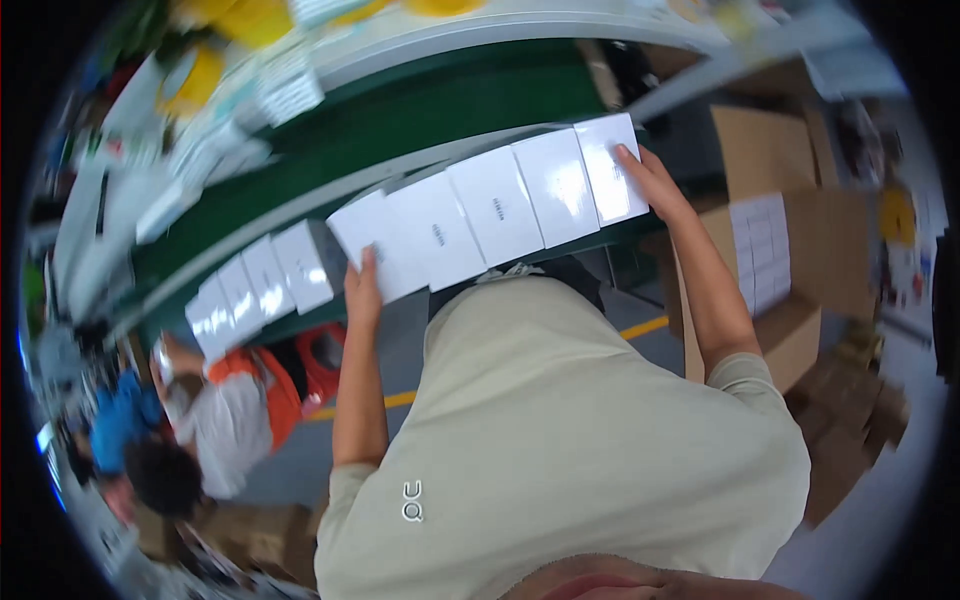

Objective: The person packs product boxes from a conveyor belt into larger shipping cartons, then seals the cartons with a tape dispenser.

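Observation:
A row of several white boxes [498, 212], side by side with smooth, shiny tops, spans the space between my hands at the edge of the green work surface. My left hand [364, 287] grips the row's left end, thumb on top. At the far right end, my right hand [654, 184] holds the last box with its fingers over the edge. The undersides of the boxes are hidden, so I cannot tell whether they rest on the surface. Just left of my left hand stands a second row of similar white boxes [263, 283], apart from the held row.
An open cardboard carton [768, 152] at my right holds white boxes [762, 250]. More brown cartons [840, 410] lie beyond it. A co-worker [235, 435] in white and orange is at the left. Behind the green surface [450, 95] runs a pale shelf [520, 42] with yellow items.

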`<state>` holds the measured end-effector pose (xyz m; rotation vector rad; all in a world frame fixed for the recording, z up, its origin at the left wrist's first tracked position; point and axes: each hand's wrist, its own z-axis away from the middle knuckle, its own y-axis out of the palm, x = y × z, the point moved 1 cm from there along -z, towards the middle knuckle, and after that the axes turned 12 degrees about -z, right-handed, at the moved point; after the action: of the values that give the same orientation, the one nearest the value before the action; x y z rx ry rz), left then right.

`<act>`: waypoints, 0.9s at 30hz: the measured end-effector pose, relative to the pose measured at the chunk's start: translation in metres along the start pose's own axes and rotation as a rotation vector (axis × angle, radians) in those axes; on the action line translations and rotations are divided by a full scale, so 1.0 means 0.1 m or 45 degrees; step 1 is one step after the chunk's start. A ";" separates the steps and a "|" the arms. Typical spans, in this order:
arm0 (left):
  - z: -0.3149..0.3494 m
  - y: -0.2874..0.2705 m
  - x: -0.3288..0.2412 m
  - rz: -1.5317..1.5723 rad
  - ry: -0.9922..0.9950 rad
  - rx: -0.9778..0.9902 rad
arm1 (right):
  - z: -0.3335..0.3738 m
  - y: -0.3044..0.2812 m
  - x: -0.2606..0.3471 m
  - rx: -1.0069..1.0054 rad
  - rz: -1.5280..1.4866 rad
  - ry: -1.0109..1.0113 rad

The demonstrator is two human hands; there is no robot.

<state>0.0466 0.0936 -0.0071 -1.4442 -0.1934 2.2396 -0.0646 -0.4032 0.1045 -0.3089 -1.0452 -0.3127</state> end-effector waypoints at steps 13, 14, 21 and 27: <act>-0.04 1.56 -1.75 0.452 1.420 0.730 | 3.04 -1.62 -0.88 -0.926 -0.867 -1.347; 0.03 1.97 -1.99 0.421 1.429 0.805 | 3.22 -1.82 -1.06 -1.081 -0.885 -1.397; 1.20 4.84 -3.43 -0.088 1.416 1.241 | 4.01 -2.81 -2.19 -1.715 -1.062 -1.254; 1.54 6.42 -3.43 -0.367 1.361 1.456 | 4.13 -3.27 -3.17 -1.901 -1.213 -0.889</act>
<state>-0.1703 -0.6083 0.1126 -1.4785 0.9680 0.7603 -0.6684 -0.5061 0.0522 -1.3116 -1.4187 -1.9762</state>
